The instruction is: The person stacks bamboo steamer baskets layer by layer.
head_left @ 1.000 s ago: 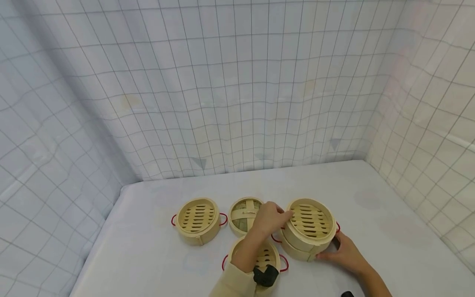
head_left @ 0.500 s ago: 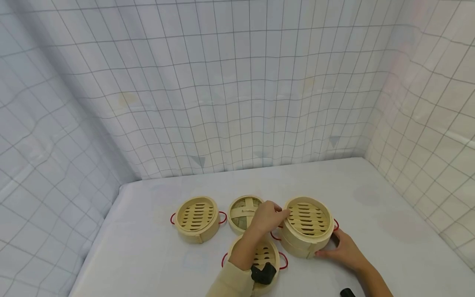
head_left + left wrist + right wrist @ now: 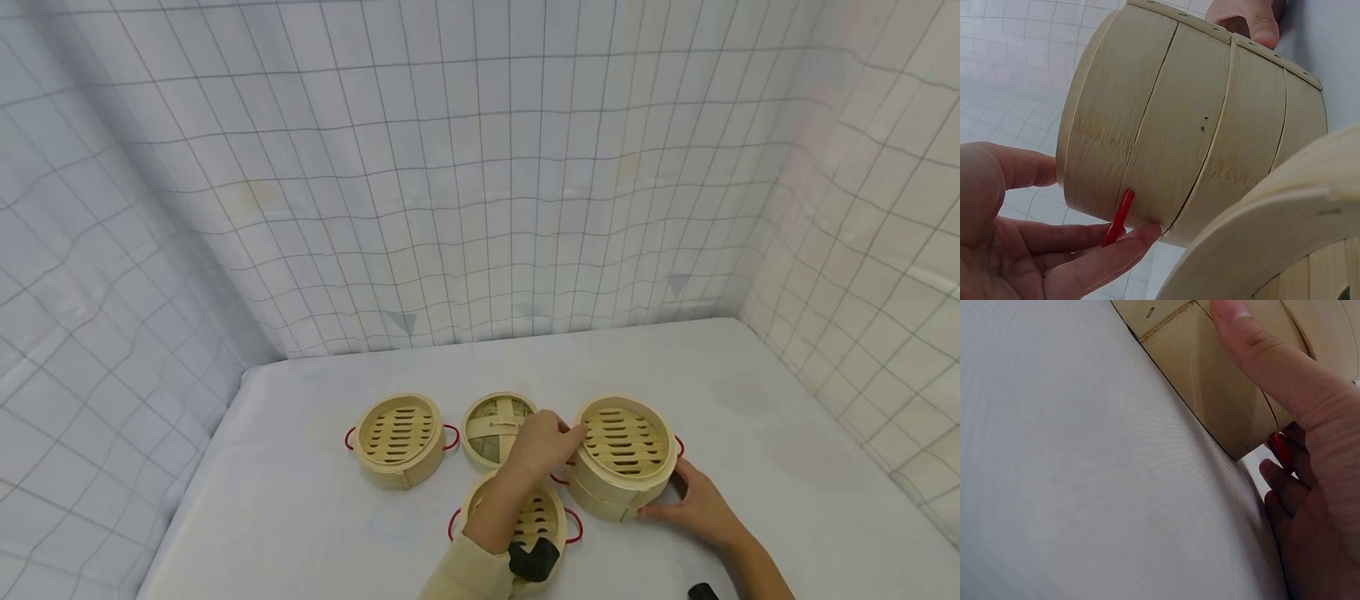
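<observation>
Fingers (image 3: 1063,237) of my left hand (image 3: 538,448): grasping the upper basket (image 3: 600,483) at its left side, thumb (image 3: 1032,169) against the rim, the rest curled beneath at a red handle (image 3: 1119,215). Fingers of my right hand (image 3: 693,508): clasped round the right side of the lower basket (image 3: 600,505), thumb pressed to its wall, others behind by a second red handle (image 3: 1280,452).

Item: bamboo stack, comprising those two baskets, upper seated on lower, between my hands; slotted base visible inside the upper.

Item: round woven lid (image 3: 486,446), left of the stack, just beyond my left hand.

Item: third basket (image 3: 557,510), near side and left of the stack, partly hidden under my left forearm.

Item: fourth basket (image 3: 411,477), well left of the stack, past the lid; red handles at both sides.

Item: white cloth (image 3: 285,508), beneath the stack.

Item: gridded curtain (image 3: 450,208), behind the stack.
</observation>
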`<action>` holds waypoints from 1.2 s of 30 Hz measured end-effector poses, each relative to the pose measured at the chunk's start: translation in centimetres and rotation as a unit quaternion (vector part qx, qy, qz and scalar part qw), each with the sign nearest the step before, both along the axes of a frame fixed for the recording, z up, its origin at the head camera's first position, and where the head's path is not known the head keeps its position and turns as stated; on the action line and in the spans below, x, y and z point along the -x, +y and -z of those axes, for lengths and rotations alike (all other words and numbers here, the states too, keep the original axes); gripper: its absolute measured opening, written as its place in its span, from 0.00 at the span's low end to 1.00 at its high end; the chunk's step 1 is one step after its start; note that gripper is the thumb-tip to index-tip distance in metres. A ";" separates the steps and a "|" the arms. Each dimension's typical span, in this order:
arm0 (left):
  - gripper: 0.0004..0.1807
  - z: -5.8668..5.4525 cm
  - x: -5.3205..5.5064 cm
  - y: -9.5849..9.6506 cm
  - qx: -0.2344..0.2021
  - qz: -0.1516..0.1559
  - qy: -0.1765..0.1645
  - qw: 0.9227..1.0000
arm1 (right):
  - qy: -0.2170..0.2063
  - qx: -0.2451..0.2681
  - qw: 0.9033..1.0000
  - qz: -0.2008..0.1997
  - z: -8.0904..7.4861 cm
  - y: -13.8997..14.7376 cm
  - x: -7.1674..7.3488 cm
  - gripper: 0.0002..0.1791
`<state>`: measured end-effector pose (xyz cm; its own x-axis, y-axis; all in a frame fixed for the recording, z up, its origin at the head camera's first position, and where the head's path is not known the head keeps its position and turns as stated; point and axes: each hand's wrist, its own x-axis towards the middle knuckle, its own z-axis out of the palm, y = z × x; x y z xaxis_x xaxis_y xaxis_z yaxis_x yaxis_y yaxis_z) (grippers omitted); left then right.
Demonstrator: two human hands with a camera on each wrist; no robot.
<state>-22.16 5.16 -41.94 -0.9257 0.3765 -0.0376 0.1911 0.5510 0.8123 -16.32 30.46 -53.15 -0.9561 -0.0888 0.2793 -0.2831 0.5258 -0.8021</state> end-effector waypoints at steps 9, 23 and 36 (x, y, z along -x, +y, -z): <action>0.24 -0.1 -0.6 -1.8 0.006 0.004 0.029 1.000 | -0.021 -0.005 1.000 0.014 -0.1 0.0 -0.2 0.47; 0.36 -0.9 -3.6 -11.9 -0.037 0.006 0.017 0.999 | 0.000 0.006 1.000 -0.004 -0.2 0.2 -0.1 0.46; 0.36 2.5 -4.7 -16.2 -0.019 -0.006 -0.074 0.997 | -0.004 0.004 1.000 0.000 -0.1 0.2 -0.2 0.45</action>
